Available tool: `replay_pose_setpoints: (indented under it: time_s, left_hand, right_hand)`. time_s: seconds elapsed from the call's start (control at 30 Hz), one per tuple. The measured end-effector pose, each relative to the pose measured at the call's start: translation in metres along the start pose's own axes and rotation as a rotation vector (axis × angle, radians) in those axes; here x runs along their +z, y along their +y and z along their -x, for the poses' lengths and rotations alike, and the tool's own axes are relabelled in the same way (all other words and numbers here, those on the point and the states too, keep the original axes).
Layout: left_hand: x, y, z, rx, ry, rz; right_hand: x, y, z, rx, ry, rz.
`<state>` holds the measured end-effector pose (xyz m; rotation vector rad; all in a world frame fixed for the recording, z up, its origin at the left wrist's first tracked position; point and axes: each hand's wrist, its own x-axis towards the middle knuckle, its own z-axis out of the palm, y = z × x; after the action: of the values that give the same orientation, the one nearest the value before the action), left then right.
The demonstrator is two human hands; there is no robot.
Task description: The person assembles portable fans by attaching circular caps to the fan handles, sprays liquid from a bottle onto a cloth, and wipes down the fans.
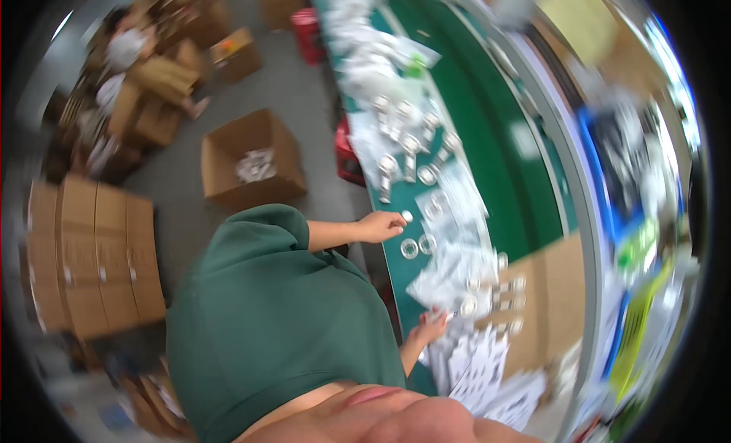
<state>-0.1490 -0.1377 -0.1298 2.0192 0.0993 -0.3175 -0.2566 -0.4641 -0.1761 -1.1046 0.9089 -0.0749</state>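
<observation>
From the head camera, looking down past a green shirt, the left hand [383,226] is over the near edge of a green table [399,279], its fingers bent, the tips right by a small white disc [407,216]; I cannot tell whether they pinch it. Two ringed discs [410,249] lie side by side near that hand. Lower down, the right hand [432,325] has its fingers curled just beside a white round-headed piece [467,305]; blur leaves it unclear whether they grip anything. Clear plastic bags [438,279] spread between the hands, with printed sheets [476,367] beside the right one. More round-headed pieces lie farther up the table, and an open carton [251,190] stands on the floor.
</observation>
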Motion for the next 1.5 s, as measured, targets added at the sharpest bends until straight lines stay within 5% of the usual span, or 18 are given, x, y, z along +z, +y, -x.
replay_pose_setpoints:
  time_s: [0.07,0.23,0.4,0.47,0.6,0.67,0.73,0.87,0.93,1.07,1.33,1.5]
  left_hand:
    - [-0.037,-0.005,0.015,-0.058,0.175,0.049]
    - [-0.15,0.023,0.014,0.239,0.201,-0.172]
    - [-0.211,0.083,-0.019,0.492,0.203,-0.21]
    - [-0.202,0.089,-0.014,0.427,0.049,-0.147]
    - [-0.163,0.059,-0.001,0.409,-0.056,0.592]
    - [-0.164,0.049,0.017,0.427,0.213,0.616]
    - [-0.181,0.039,0.045,0.195,0.28,0.844]
    - [-0.205,-0.024,0.069,0.188,0.513,0.693]
    - [-0.219,-0.037,0.092,0.196,0.562,0.532]
    - [-0.226,-0.006,0.141,0.16,0.637,0.073]
    - [-0.212,-0.014,0.173,0.133,0.733,0.106]
    - [-0.2,-0.012,0.176,0.095,0.725,0.116]
  right_hand:
    - [0.012,-0.013,0.017,-0.056,-0.013,0.197]
    - [0.062,-0.038,0.042,-0.18,-0.163,0.359]
    - [0.155,-0.054,0.071,-0.366,-0.536,0.351]
    - [0.195,-0.052,0.077,-0.4,-0.736,0.353]
    - [0.279,-0.044,0.127,-0.237,-1.095,0.339]
    - [0.307,-0.029,0.148,-0.177,-1.229,0.478]
    - [0.326,-0.013,0.169,-0.107,-1.3,0.587]
    - [0.348,0.01,0.162,-0.284,-1.34,1.064]
    - [0.361,0.015,0.173,-0.323,-1.329,0.738]
    - [0.39,0.012,0.186,-0.38,-1.547,0.673]
    - [0.392,0.016,0.218,-0.163,-1.713,0.658]
    - [0.379,0.014,0.214,-0.257,-1.745,0.688]
